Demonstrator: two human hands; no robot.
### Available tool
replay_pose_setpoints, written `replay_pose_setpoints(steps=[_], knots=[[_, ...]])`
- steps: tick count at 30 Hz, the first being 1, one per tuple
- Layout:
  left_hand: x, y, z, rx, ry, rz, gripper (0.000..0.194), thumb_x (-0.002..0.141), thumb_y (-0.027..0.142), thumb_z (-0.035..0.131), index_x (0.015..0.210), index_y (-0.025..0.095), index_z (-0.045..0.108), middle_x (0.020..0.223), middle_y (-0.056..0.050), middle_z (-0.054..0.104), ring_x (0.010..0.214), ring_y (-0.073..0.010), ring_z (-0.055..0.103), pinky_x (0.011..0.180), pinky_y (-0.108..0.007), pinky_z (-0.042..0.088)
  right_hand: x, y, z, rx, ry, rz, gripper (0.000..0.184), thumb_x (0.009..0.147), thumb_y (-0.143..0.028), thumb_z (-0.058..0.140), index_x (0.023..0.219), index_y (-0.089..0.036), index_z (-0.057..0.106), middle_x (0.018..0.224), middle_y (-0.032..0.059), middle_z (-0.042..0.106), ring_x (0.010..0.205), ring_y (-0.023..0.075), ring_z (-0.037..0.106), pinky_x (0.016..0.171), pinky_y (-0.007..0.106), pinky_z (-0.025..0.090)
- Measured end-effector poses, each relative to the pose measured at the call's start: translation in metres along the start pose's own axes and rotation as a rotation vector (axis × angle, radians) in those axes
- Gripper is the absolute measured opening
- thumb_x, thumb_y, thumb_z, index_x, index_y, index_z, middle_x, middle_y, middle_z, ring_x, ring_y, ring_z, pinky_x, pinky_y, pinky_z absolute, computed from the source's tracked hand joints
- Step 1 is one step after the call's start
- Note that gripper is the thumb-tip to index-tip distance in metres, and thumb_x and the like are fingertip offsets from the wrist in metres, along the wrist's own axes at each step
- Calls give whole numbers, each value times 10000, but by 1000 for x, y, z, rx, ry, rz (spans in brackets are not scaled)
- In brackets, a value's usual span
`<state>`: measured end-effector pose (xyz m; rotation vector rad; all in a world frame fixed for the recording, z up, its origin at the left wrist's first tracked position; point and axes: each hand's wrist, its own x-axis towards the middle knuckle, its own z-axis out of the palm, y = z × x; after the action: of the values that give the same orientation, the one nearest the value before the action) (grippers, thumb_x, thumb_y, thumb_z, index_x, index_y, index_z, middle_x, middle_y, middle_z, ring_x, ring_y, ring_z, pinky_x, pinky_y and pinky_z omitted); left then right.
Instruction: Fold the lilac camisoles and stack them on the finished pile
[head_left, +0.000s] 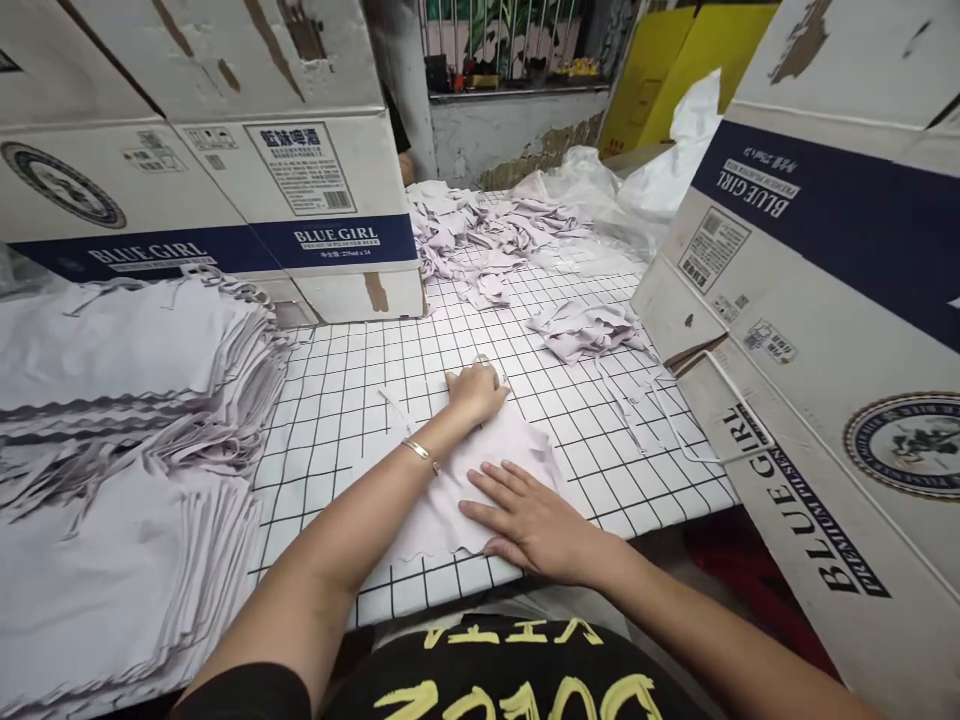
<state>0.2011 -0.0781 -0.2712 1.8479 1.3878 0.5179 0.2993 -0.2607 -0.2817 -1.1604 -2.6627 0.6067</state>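
Observation:
A pale pinkish-white piece of fabric [450, 510] with a wavy lower edge lies flat on the grid-patterned table. Across its lower right part my right hand [529, 515] rests palm down, fingers stretched and a little apart. My left hand [477, 393] is closed at the fabric's upper edge, with a bracelet on its wrist. Something small and shiny shows by its knuckles; whether it is a ring or a held tool is unclear. Under the left forearm, part of the fabric is hidden. A thin strap or tie [394, 405] sticks out to the left.
Stacks of similar fabric pieces [97, 350] fill the left side. White cartons stand at the left [337, 265] and right [750, 240]. A small fabric bundle [589, 330] with trailing straps lies at right; a larger heap [517, 225] and clear plastic [585, 175] lie behind.

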Motion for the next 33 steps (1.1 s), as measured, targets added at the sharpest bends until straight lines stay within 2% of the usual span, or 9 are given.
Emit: replay_pose_setpoints(steps=[4,9,12,16,19,22,26,29,33], knots=[[16,7,6,-354,-109,-104,202,712,137,658,666,185,468,822,-85,652,976,-274,619,927,-481,441,-3,-3,2,30,-21,20,558,984,-507,334,1486,-265,353,1592,72,187,1476,273,98,1201,494,103],[40,24,-26,-807,-261,-179,148,827,90,569,919,170,486,925,-101,695,843,-164,684,803,-329,550,-4,-1,-2,67,-27,21,576,981,-527,322,1488,-255,349,1596,72,168,1478,268,76,1206,478,75],[57,37,-48,-1105,-210,-208,346,853,29,524,1161,160,437,977,-115,699,819,-158,697,817,-330,553,-6,-3,-1,101,-28,33,577,980,-529,324,1492,-264,339,1597,70,161,1478,269,77,1206,479,66],[58,54,-70,-1036,-106,-5,719,865,21,528,1452,170,140,1023,-136,700,772,-171,707,798,-364,548,-10,-4,-5,206,-20,53,582,958,-533,401,1481,-280,361,1593,64,184,1475,284,98,1201,497,63],[34,60,-74,-894,-140,258,829,890,94,543,1514,187,7,1085,-142,695,805,-184,711,844,-404,521,-9,2,-14,395,25,59,572,884,-520,564,1389,-261,503,1525,90,366,1438,302,248,1185,501,158],[0,57,-71,-567,-140,615,712,901,115,507,1520,186,163,1100,-125,710,1027,-222,674,1011,-463,409,-3,16,-32,750,304,195,408,861,-441,621,1203,-219,637,1269,115,615,1208,259,547,1050,452,405],[-38,51,-69,-78,-75,1045,681,863,15,429,1485,259,299,1154,-69,706,1235,-231,558,1138,-547,134,4,36,-65,1161,704,322,262,839,-390,659,1022,-203,668,1059,75,660,923,185,633,789,336,512],[-52,52,-70,-62,-89,1071,780,830,-18,395,1520,287,198,1161,-58,704,1257,-233,540,1121,-560,168,5,41,-87,1344,630,280,310,813,-378,695,1064,-198,666,1114,89,644,905,165,630,718,279,486],[-58,54,-66,-294,-206,903,807,812,10,403,1540,242,143,1119,-65,719,1288,-215,506,1082,-478,331,10,37,-100,1430,514,241,332,767,-375,749,1043,-200,687,989,59,667,791,118,601,664,244,451]])
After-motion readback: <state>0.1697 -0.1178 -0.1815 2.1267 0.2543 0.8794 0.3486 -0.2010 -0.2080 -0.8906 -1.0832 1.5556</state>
